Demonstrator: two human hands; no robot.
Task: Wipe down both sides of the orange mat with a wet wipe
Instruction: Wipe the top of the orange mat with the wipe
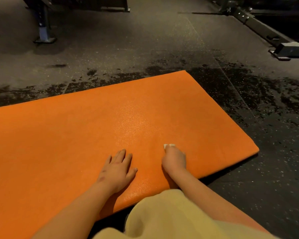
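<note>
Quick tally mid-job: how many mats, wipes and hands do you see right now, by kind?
orange mat: 1
wet wipe: 1
hands: 2 (left hand flat on the mat, right hand gripping the wipe)
Total: 4

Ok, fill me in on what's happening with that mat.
A person is wiping the orange mat, which lies flat on the dark speckled floor. The right hand grips a small white wet wipe against the mat's top surface. The left hand rests flat beside it, fingers spread. The picture cannot show how much has been wiped.
</note>
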